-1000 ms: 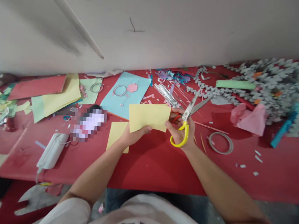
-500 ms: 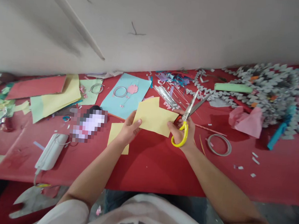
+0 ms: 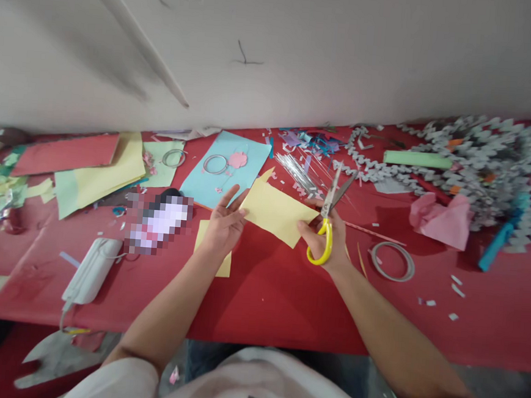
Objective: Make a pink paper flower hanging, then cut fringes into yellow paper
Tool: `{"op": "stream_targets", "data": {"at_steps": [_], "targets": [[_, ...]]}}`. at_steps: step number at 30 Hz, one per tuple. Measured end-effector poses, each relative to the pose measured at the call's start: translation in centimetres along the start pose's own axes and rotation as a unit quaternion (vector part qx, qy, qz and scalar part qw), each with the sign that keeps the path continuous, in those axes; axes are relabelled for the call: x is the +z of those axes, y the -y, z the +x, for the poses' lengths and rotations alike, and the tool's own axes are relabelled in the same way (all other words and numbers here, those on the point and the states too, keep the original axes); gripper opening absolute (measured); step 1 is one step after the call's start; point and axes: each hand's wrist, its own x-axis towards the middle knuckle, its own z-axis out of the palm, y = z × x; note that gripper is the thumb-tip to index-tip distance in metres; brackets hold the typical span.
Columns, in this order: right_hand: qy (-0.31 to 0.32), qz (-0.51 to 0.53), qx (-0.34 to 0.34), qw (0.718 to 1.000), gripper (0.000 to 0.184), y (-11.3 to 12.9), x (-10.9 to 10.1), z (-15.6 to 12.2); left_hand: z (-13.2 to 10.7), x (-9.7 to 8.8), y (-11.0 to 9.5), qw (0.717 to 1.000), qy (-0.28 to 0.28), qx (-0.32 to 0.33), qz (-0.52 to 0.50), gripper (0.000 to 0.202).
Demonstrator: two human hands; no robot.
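My right hand (image 3: 322, 237) is shut on a pair of yellow-handled scissors (image 3: 320, 243), with the steel blades (image 3: 334, 192) pointing up and slightly parted. A pale yellow paper sheet (image 3: 276, 212) lies tilted, its right corner reaching the scissors and my right fingers. My left hand (image 3: 224, 223) is open with spread fingers, its thumb near the sheet's left edge. Under that hand lies a second yellow paper piece (image 3: 210, 250), partly hidden.
The red-covered table (image 3: 261, 303) is strewn with coloured paper. A blue card (image 3: 231, 172) holds wire rings and a pink flower. A grey zigzag paper heap (image 3: 480, 161), pink tissue (image 3: 441, 219), a wire coil (image 3: 392, 261) and a white object (image 3: 92, 271) lie around. A pale wall (image 3: 304, 55) stands behind.
My left hand has let go of the yellow sheet and opened its fingers. The scissors blades have drawn closer together and now stand more upright.
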Motion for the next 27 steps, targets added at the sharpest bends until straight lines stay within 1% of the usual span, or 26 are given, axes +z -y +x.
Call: {"op": "stream_targets", "data": {"at_steps": [3,7,11,14,16,19,22,24,26,27], "targets": [[0.021,0.008,0.021,1.0,0.048,0.2,0.2,-0.1,0.2,-0.1,-0.3,0.999,-0.025,0.031,0.022,0.061],[0.056,0.019,0.016,0.998,0.049,0.3,0.3,-0.2,0.2,0.1,-0.5,0.996,-0.054,0.058,0.036,0.044],[0.036,0.016,0.023,0.999,0.049,0.1,0.3,0.1,-0.1,0.4,-0.7,0.993,-0.048,0.082,0.073,0.032],[0.017,0.019,0.044,0.999,0.049,0.1,0.3,0.6,-0.2,0.7,-0.7,0.989,-0.057,0.099,0.095,0.03],[0.008,0.016,0.048,0.999,0.048,0.1,0.1,0.9,-0.3,0.8,-0.7,0.987,-0.066,0.109,0.098,0.033],[-0.007,-0.008,0.027,1.0,0.049,0.0,-0.2,1.2,-0.2,0.7,-0.8,0.989,-0.06,0.108,0.081,0.045],[-0.002,-0.024,0.015,1.0,0.049,0.1,-0.5,1.3,-0.1,0.3,-1.0,0.991,-0.05,0.105,0.069,0.068],[0.014,-0.022,0.033,0.999,0.048,0.3,-0.4,1.1,-0.1,0.1,-1.1,0.992,-0.049,0.106,0.052,0.088],[0.04,-0.001,0.062,0.997,0.048,0.3,-0.2,1.0,0.0,0.0,-1.1,0.992,-0.069,0.101,0.02,0.102],[0.057,0.014,0.076,0.995,0.049,0.3,-0.1,0.9,0.0,0.0,-1.0,0.992,-0.086,0.095,0.002,0.106]]}}
